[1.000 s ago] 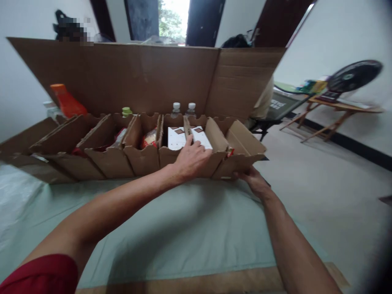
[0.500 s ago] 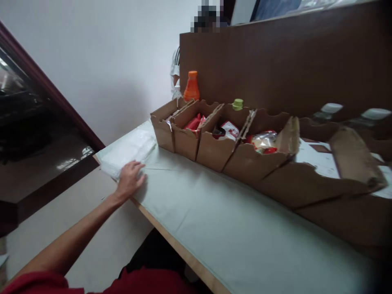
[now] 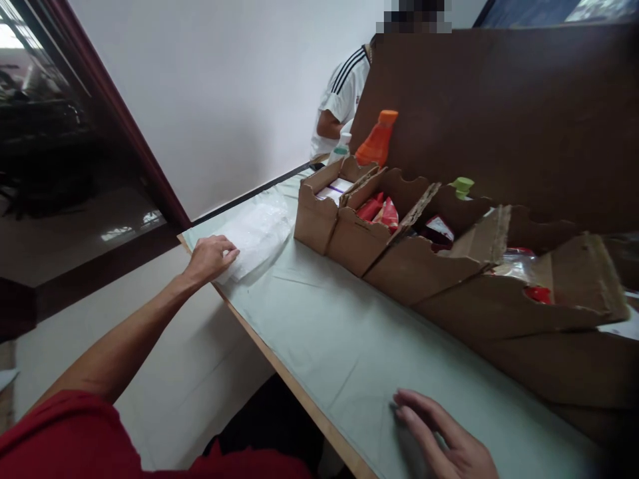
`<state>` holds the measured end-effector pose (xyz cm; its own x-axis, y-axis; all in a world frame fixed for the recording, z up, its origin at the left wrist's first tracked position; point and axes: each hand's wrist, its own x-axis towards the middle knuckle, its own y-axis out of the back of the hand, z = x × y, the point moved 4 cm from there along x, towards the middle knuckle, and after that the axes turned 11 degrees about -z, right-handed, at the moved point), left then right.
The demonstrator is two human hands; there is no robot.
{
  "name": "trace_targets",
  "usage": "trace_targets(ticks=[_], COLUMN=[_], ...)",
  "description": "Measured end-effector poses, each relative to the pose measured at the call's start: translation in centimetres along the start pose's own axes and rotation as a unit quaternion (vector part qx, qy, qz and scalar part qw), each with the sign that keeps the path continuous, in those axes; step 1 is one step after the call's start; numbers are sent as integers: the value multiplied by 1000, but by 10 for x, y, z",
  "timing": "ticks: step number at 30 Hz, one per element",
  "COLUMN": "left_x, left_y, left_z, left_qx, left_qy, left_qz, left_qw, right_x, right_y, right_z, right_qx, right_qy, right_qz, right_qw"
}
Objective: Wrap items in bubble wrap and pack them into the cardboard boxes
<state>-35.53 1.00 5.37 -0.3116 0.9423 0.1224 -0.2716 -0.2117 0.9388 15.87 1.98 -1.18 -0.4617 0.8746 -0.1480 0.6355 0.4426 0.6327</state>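
My left hand (image 3: 212,258) is at the near left edge of a stack of clear, crinkled plastic wrap (image 3: 259,229) lying on the table's left end. Its fingers are curled, with the thumb close to them, pinching the edge of the plastic; the fingertips are partly hidden. My right hand (image 3: 446,436) hovers low over the table (image 3: 344,319) at the bottom of the view. It is empty, the fingers curved and the thumb apart from them.
Joined cardboard bins (image 3: 389,259) run along the table, holding white boxes (image 3: 333,191), red packets (image 3: 379,209) and other wrapped goods. Behind them stand an orange bottle (image 3: 377,143), a clear bottle (image 3: 341,148) and a brown partition (image 3: 489,106). A person in a white shirt (image 3: 344,86) sits beyond.
The view has turned left, so the bins appear farther right. My left hand's fingers have closed in at the plastic's edge. My right hand has come into view from below.
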Motion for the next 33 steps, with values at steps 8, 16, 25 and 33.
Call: trace_targets(ticks=[8, 16, 25, 33], left_x=[-31, -124, -154, -160], left_y=[15, -96, -109, -136], left_z=[108, 258, 268, 301], left_qx=[-224, -435, -325, -158], left_qy=[-111, -246, -361, -446], left_qz=[48, -163, -154, -114], left_qw=[967, 851, 860, 874], right_x=[78, 75, -19, -68], right_y=[-76, -42, 75, 53], right_z=[-89, -65, 57, 33], right_qx=[308, 369, 28, -232], right_qy=[11, -43, -107, -12], right_qz=[-168, -7, 151, 244], right_qw=[936, 928, 982, 942])
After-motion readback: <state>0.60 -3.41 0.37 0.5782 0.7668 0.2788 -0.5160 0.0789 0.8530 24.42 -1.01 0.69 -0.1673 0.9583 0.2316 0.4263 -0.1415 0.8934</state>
